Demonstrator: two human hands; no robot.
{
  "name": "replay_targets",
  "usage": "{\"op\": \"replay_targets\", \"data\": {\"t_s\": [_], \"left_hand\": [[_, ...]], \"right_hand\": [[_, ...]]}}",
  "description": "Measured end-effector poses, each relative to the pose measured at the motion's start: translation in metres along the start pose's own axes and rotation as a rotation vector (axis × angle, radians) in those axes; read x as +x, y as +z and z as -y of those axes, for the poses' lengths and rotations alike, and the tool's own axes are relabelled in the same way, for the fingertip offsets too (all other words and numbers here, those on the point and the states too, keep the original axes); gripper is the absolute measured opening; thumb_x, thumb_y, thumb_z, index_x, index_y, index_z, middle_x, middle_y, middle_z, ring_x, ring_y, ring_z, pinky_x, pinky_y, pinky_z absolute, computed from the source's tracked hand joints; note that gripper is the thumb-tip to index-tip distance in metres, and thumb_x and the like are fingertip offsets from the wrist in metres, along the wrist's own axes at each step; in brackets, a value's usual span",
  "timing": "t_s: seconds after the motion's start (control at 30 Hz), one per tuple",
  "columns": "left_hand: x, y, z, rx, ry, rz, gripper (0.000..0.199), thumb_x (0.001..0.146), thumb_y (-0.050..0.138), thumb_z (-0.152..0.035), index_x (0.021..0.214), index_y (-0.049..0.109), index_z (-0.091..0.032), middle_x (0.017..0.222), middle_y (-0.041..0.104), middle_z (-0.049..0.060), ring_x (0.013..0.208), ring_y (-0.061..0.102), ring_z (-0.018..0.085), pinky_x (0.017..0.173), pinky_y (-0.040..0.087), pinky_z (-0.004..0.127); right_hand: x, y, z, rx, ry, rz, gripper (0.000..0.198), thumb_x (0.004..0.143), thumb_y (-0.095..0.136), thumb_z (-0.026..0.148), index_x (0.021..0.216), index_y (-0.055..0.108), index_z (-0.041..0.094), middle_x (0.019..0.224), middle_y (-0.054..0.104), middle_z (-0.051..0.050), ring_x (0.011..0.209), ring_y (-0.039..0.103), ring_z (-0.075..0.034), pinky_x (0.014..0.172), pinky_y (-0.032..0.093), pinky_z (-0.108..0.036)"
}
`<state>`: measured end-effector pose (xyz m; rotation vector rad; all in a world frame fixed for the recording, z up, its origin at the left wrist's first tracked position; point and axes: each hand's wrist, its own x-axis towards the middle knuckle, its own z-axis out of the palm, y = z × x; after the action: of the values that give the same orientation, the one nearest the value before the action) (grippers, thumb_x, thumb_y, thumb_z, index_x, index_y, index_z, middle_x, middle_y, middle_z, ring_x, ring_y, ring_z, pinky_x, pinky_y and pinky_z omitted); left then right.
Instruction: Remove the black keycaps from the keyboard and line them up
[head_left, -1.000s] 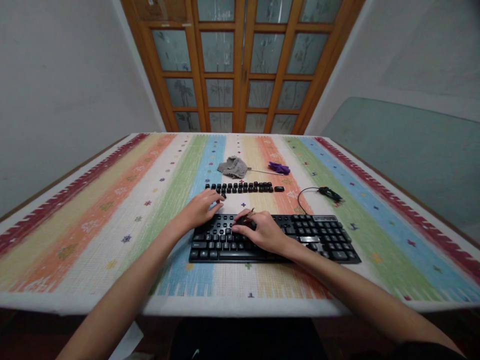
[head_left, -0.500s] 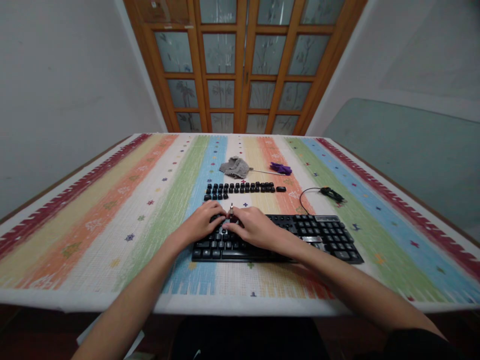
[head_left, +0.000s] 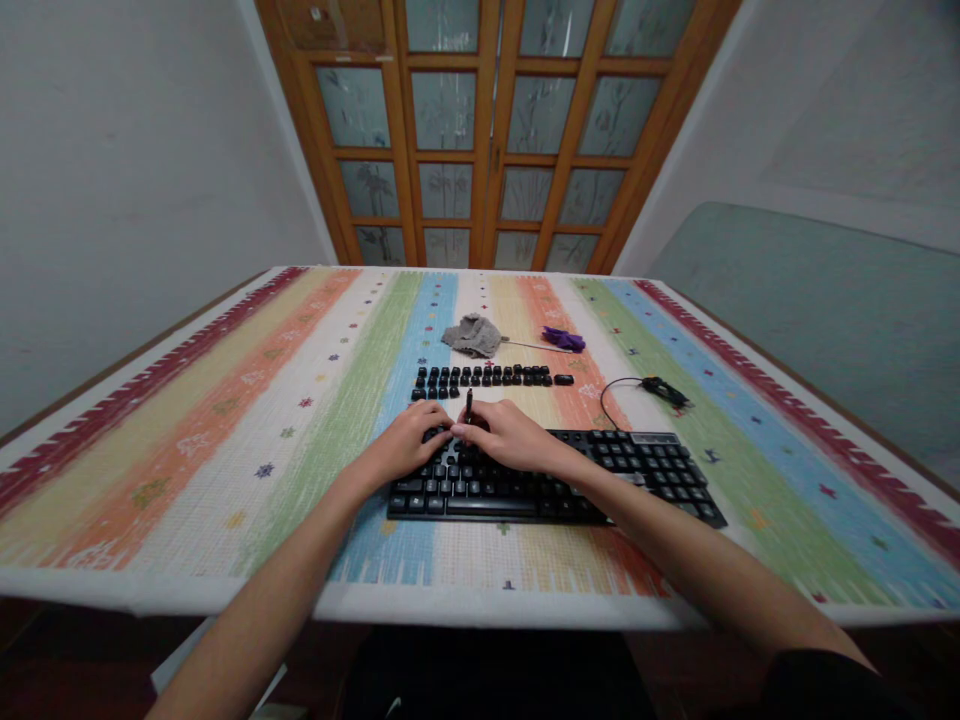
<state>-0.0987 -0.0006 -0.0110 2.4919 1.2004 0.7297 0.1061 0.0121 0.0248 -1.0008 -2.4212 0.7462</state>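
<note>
A black keyboard [head_left: 495, 508] lies in front of me, both of my hands over its upper left part. Upright from the grasp of my right hand [head_left: 510, 434] stands a slim, dark, pen-like tool [head_left: 469, 405]; its lower end is hidden by the fingers. My left hand [head_left: 409, 440] is bent over the keyboard's left end, thumb and fingertips brought close to my right fingertips. Whatever lies between those left fingers is too small or covered to make out. Just beyond my hands, loose black keycaps [head_left: 487, 376] are set out in rows.
Behind the keycaps lie a grey cloth [head_left: 472, 336], a thin rod [head_left: 534, 346] and a purple cloth-like thing [head_left: 562, 340]. The keyboard's bundled cable [head_left: 664, 390] rests at the right. A striped tablecloth [head_left: 292, 500] covers the table; wooden glazed doors [head_left: 491, 150] stand beyond.
The tool in my right hand has come more upright and shows more of its dark length. My right fingers have closed in toward my left fingertips. The view has shifted slightly.
</note>
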Motion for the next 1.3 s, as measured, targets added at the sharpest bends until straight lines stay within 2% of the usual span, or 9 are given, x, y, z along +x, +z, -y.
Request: {"op": "replay_targets", "data": {"t_s": [0.1, 0.3, 0.53, 0.63, 0.77, 1.07, 1.3], "left_hand": [[0.0, 0.001, 0.001, 0.003, 0.006, 0.0, 0.014, 0.093, 0.054, -0.024, 0.093, 0.066, -0.019, 0.096, 0.064, 0.006, 0.094, 0.058, 0.022, 0.088, 0.049, 0.038], [0.0, 0.0, 0.002, -0.009, 0.011, 0.001, 0.014, 0.091, 0.055, -0.021, 0.096, 0.067, -0.019, 0.096, 0.064, 0.006, 0.095, 0.059, 0.022, 0.087, 0.049, 0.039], [-0.006, -0.013, -0.012, -0.109, 0.038, -0.05, 0.017, 0.086, 0.062, -0.025, 0.102, 0.066, -0.02, 0.1, 0.067, 0.006, 0.096, 0.061, 0.021, 0.086, 0.049, 0.037], [-0.006, -0.016, -0.02, -0.158, 0.061, -0.08, 0.021, 0.085, 0.067, -0.03, 0.104, 0.066, -0.02, 0.101, 0.068, 0.005, 0.096, 0.062, 0.021, 0.086, 0.049, 0.036], [-0.004, -0.014, -0.027, -0.156, 0.097, -0.118, 0.017, 0.086, 0.068, -0.031, 0.098, 0.068, -0.02, 0.096, 0.07, 0.005, 0.093, 0.062, 0.021, 0.086, 0.048, 0.037], [0.0, -0.011, -0.031, -0.122, 0.177, -0.065, 0.011, 0.089, 0.063, -0.027, 0.096, 0.068, -0.019, 0.091, 0.068, 0.005, 0.087, 0.06, 0.019, 0.08, 0.047, 0.034], [0.005, -0.017, -0.039, -0.02, 0.186, -0.026, 0.006, 0.088, 0.06, -0.023, 0.087, 0.062, -0.017, 0.085, 0.065, 0.005, 0.083, 0.057, 0.019, 0.075, 0.046, 0.032]], "right_hand": [[0.0, 0.002, -0.001, 0.042, 0.013, 0.003, 0.02, 0.097, 0.054, 0.03, 0.089, 0.063, 0.014, 0.075, 0.07, -0.006, 0.066, 0.064, -0.016, 0.064, 0.044, -0.026], [0.005, 0.006, -0.013, 0.288, 0.155, 0.017, 0.025, 0.099, 0.047, 0.031, 0.084, 0.058, 0.014, 0.068, 0.068, -0.003, 0.051, 0.061, -0.012, 0.054, 0.046, -0.024], [-0.005, -0.01, -0.011, 0.372, 0.019, -0.071, 0.021, 0.096, 0.049, 0.032, 0.09, 0.06, 0.015, 0.082, 0.07, -0.006, 0.061, 0.062, -0.014, 0.063, 0.05, -0.027], [-0.013, -0.016, -0.007, 0.34, -0.018, -0.097, 0.02, 0.095, 0.051, 0.032, 0.092, 0.061, 0.015, 0.082, 0.069, -0.005, 0.065, 0.064, -0.014, 0.066, 0.049, -0.027], [-0.022, -0.02, -0.004, 0.255, -0.059, -0.137, 0.016, 0.094, 0.054, 0.029, 0.094, 0.063, 0.016, 0.08, 0.068, -0.003, 0.07, 0.064, -0.015, 0.068, 0.047, -0.027], [-0.033, -0.02, -0.003, 0.144, -0.16, -0.161, 0.016, 0.095, 0.056, 0.027, 0.095, 0.065, 0.015, 0.09, 0.071, -0.006, 0.081, 0.065, -0.017, 0.075, 0.046, -0.028], [-0.037, -0.019, -0.004, 0.097, -0.181, -0.189, 0.015, 0.094, 0.056, 0.026, 0.093, 0.065, 0.015, 0.089, 0.071, -0.006, 0.078, 0.065, -0.017, 0.074, 0.047, -0.027]]}}
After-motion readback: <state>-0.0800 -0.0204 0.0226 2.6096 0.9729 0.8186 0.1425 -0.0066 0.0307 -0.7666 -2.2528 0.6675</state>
